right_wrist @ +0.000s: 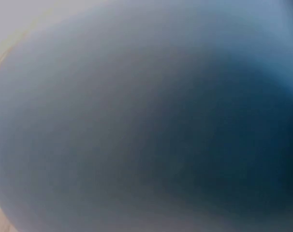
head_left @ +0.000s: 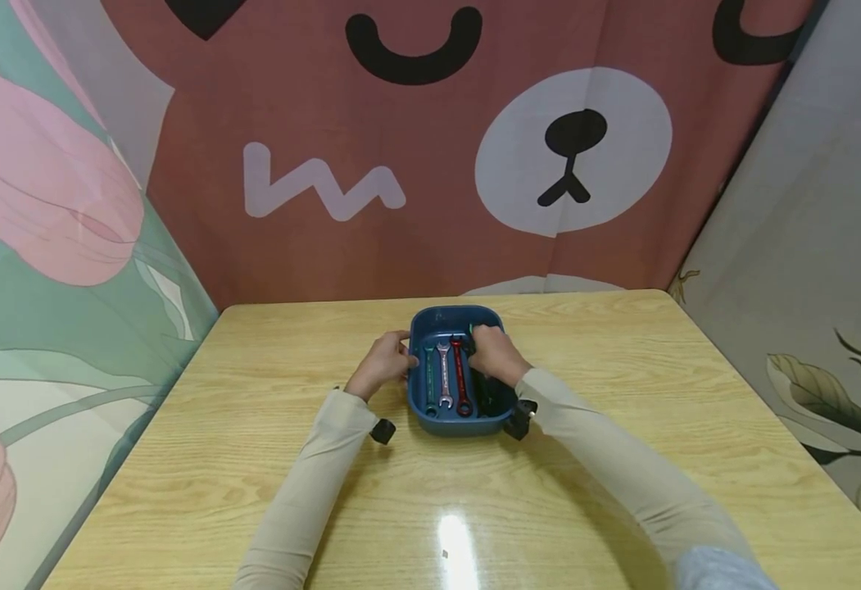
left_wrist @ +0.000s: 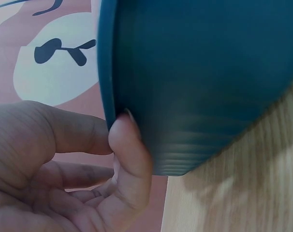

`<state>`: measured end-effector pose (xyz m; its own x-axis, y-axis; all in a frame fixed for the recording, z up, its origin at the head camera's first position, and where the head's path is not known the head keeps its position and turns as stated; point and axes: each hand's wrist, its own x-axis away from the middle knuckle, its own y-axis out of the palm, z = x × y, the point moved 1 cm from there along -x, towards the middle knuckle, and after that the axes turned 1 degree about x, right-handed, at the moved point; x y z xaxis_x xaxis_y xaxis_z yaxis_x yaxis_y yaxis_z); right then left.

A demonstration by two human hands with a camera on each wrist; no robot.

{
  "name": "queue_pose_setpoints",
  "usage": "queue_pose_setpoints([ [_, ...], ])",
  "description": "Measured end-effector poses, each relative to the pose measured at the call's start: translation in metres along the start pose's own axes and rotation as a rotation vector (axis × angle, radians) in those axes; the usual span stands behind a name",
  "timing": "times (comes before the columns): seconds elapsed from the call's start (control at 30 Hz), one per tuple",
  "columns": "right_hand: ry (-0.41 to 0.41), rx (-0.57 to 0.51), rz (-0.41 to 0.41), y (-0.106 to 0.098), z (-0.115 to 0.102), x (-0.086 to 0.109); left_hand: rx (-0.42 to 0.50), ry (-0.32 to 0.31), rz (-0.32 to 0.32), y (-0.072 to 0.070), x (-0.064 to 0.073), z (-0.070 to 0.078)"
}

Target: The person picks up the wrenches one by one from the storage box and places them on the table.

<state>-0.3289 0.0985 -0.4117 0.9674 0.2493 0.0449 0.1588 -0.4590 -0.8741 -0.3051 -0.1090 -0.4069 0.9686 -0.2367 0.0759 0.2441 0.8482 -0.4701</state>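
A blue plastic bin point(head_left: 445, 428) stands on the table. My left hand point(head_left: 384, 365) pinches its left rim between thumb and fingers; the left wrist view shows the thumb point(left_wrist: 132, 164) against the bin's outer wall. Inside, side by side, lie a green wrench point(head_left: 431, 381), a silver wrench point(head_left: 444, 377) and a red wrench point(head_left: 461, 378). My right hand point(head_left: 499, 354) reaches over the right rim, its fingers curled down around a dark tool point(head_left: 483, 397) with a bit of green, mostly hidden by the hand. The right wrist view is a blue blur close to the bin wall.
The bin sits near the far side of the wooden table point(head_left: 290, 352). Behind the back edge hangs a brown curtain point(head_left: 430, 246) with a bear print. Printed cloths hang to the left and right. A black wrist camera point(head_left: 382, 431) sits on the left wrist.
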Motion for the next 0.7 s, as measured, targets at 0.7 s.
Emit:
queue_pose_setpoints([
  [0.7, -0.030, -0.101, 0.000, -0.012, 0.009, 0.001, -0.027, -0.025, 0.008, 0.001, -0.002, 0.001],
])
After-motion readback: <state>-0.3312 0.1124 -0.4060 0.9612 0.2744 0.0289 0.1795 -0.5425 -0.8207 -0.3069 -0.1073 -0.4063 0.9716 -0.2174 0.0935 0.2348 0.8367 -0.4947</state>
